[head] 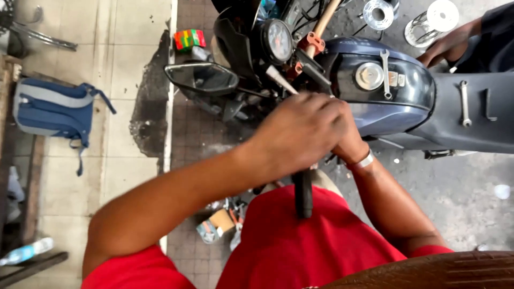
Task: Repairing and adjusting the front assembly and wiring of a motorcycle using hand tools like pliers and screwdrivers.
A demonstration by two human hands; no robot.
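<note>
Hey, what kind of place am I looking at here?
Probably a roadside motorcycle repair spot. A motorcycle stands on paved ground with wrenches lying on its tank and seat, and both hands work at the handlebar.

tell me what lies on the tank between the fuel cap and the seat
In the head view, a silver spanner lies on the dark tank just beside the fuel cap, between it and the seat; a small plate sits next to the spanner.
</note>
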